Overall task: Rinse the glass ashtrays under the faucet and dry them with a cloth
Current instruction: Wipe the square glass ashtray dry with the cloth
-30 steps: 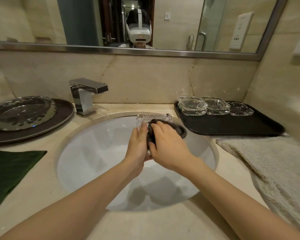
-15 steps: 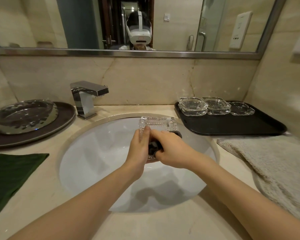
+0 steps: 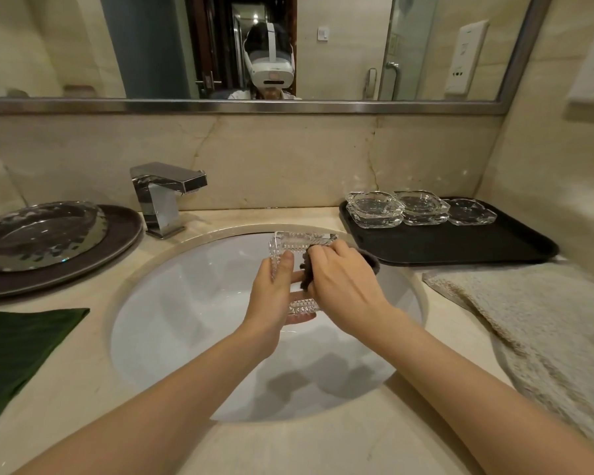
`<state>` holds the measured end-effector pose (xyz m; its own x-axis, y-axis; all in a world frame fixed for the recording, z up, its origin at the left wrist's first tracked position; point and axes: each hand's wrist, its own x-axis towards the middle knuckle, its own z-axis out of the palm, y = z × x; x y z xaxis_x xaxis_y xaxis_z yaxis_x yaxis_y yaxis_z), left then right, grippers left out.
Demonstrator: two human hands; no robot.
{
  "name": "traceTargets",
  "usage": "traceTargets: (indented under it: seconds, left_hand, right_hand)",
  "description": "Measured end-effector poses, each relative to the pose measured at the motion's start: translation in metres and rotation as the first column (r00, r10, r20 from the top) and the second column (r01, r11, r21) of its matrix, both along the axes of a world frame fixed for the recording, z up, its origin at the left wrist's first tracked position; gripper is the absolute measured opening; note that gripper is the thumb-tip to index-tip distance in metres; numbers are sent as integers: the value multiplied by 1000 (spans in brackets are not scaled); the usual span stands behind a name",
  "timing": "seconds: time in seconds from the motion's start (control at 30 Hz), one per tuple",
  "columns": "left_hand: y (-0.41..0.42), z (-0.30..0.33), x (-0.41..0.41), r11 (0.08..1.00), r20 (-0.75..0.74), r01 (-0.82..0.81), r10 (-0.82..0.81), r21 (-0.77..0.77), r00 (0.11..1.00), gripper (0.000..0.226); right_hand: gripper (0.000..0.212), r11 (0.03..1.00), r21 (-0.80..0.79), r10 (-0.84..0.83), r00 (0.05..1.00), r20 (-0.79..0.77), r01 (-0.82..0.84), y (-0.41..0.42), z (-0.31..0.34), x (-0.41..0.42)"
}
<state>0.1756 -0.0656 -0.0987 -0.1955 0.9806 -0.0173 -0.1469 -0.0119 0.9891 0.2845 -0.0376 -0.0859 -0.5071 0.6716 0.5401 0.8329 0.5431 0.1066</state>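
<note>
Beige marble countertop [image 3: 323,447] fills lower frame, w/ round white undermount sink basin [image 3: 192,320] at centre. Wide metal-framed mirror [image 3: 240,106] across top edge; a person wearing a white headset shows in it, upper centre. Beige textured towel [image 3: 528,323] lies at right edge, draped over the counter. Round dark plate [image 3: 117,248] at left-centre edge carries a large faceted glass dish [image 3: 42,231]. Rectangular black tray [image 3: 460,245] right of centre, behind the towel; five clear glass ashtrays on its far side: two stacks of two [image 3: 374,209] [image 3: 422,207] side by side, one single [image 3: 470,211] just right of them. Dark green folded cloth [image 3: 21,344] at lower left edge. Square chrome faucet [image 3: 165,197] left of centre behind basin, no water visible from spout. Over the basin, centre frame: square cut-glass ashtray [image 3: 299,243], tilted up on edge, open side toward the right hand. Left hand [image 3: 275,296] grips it by the left rim, thumb on top edge, fingers curled beneath. Right hand [image 3: 343,282] holds a small dark grey cloth [image 3: 371,260] bunched in curled fingers, pressed into the ashtray; cloth pokes out both sides of the hand. Both forearms bare, entering from bottom corners.
</note>
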Motion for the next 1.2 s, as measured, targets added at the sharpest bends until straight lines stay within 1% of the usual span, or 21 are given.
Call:
traceTargets:
  seconds: [0.1,0.17,0.2,0.3,0.37,0.43,0.47,0.53,0.6,0.67,0.73,0.77,0.83,0.9,0.93,0.97,1.0,1.1,1.13,1.17,1.2]
  left_hand:
    - [4,2,-3,998,-46,-51,52,29,998,20]
    - [4,4,-4,997,-35,-63,65,48,997,19]
    - [4,4,-4,997,-10,-61,62,47,998,21]
    - [-1,3,-4,998,52,-50,49,35,997,27]
    - [0,1,-4,998,62,-48,46,34,997,29]
    - [1,3,-4,998,75,-49,46,36,996,29]
    - [2,4,-4,998,83,-47,43,41,996,29]
    - [5,5,-5,997,84,-49,43,61,996,24]
    - [6,5,-5,995,65,-63,58,72,996,18]
    - [6,4,-4,993,37,-82,79,85,996,17]
    - [7,2,-5,988,-7,-110,112,108,994,19]
    - [7,0,-5,985,-36,-126,131,121,991,20]
    - [7,-2,-6,981,-70,-140,151,137,986,24]
    - [6,-3,-8,981,-68,-131,142,144,987,23]
    - [5,-3,-10,981,-77,-119,131,150,988,22]
    - [5,-2,-11,982,-93,-102,118,159,989,22]
    - [5,-3,-11,982,-115,-88,108,169,987,23]
    - [5,-6,-12,975,-253,-42,97,216,962,25]
    - [5,-7,-12,972,-290,-30,98,232,952,24]
    - [5,-8,-12,970,-307,-17,94,244,947,23]
    - [4,-8,-12,968,-314,0,81,251,946,25]
  right_hand:
    - [31,989,-148,-33,999,-23,29,-5,-3,-2]
    - [47,966,-255,37,998,-59,-51,-7,-1,-1]
    - [54,959,-264,84,992,-95,-107,-10,1,-2]
    - [60,936,-266,192,968,-160,-230,-11,1,-6]
    - [62,924,-295,209,967,-147,-245,-10,-1,-6]
    - [59,949,-250,181,981,-76,-194,-7,-1,-3]
    - [51,969,-182,163,986,-39,-167,-6,-1,-3]
    - [31,997,-20,72,997,15,-72,-2,-2,-2]
    - [17,997,74,-18,998,55,14,3,-7,-1]
    - [14,988,121,-109,989,101,97,2,-8,-3]
    - [18,983,110,-159,981,111,147,-1,-5,-6]
    - [21,985,92,-154,982,111,144,0,-6,-7]
    - [25,996,42,-80,992,95,76,-3,-4,-8]
    - [26,999,-34,-15,999,-30,14,-5,-2,-7]
    - [25,992,-125,-18,997,-71,9,-7,1,-7]
    - [24,973,-229,-28,994,-109,2,-7,1,-7]
    - [24,955,-297,-31,992,-125,-7,-7,1,-6]
    - [20,900,-433,-21,988,-156,-49,-4,1,-3]
    - [14,880,-466,-1,981,-193,-91,-4,2,-1]
    - [6,839,-518,26,962,-273,-170,-3,2,0]
    - [8,778,-565,48,923,-382,-275,-5,4,1]
